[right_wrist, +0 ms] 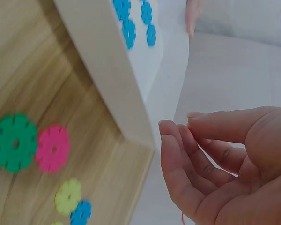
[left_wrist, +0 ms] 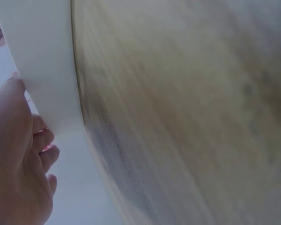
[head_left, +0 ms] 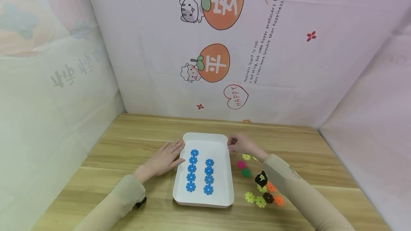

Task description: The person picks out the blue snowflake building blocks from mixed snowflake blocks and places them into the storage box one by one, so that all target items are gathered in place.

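A white tray stands on the wooden table. Inside it lie a left row of blue notched discs, several joined in a line, and a shorter right row of blue notched discs. My left hand rests on the tray's left rim, fingers extended and thumb apart. At the upper right corner of the tray is my right hand, its fingers loosely bent. In the right wrist view, a small gap separates the thumb from the fingertips, and no object shows between them.
Right of the tray lie a pink disc, a green disc, yellow discs, orange discs and a dark brown disc. The right wrist view also shows a loose blue disc. A printed cloth wall stands behind the table.
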Demonstrator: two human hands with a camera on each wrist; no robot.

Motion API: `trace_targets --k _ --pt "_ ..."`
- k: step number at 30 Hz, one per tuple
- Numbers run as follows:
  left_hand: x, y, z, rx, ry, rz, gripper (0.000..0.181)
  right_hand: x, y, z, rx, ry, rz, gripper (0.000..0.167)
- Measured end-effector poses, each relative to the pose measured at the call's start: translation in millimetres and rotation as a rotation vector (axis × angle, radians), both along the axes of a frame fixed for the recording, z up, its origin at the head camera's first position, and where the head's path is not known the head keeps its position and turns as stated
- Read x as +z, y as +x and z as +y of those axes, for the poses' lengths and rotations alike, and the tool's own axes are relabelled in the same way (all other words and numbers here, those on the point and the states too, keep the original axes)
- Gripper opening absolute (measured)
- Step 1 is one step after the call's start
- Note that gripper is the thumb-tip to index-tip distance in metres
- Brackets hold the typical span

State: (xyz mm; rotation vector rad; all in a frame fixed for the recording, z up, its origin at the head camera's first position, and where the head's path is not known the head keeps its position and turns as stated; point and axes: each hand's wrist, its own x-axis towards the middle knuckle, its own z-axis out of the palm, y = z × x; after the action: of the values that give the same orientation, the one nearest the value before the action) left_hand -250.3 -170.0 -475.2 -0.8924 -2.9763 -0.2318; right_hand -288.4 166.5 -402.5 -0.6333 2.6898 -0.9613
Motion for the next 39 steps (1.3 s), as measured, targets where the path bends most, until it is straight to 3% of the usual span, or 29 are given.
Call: trace_targets --k 5,14,30,39 --pt "-2.2 0.2 -1.2 0.003 0.004 -0.003 0.069 -4.1 -7.8 27.1 -0.035 -0.005 0.027 0.006" --pt "-2.9 1.9 -1.9 0.007 0.007 -0.012 0.069 -20.0 -17.4 54.5 -0.155 0.12 0.014 0.007" --pt "-3.8 2.1 0.0 0.003 0.012 -0.011 0.068 -44.5 -27.5 64.3 -0.269 0.246 0.017 0.019" --pt "-0.9 0.7 0.5 0.005 0.006 0.0 0.067 -46.0 -32.4 67.1 -0.266 0.219 0.02 0.019"
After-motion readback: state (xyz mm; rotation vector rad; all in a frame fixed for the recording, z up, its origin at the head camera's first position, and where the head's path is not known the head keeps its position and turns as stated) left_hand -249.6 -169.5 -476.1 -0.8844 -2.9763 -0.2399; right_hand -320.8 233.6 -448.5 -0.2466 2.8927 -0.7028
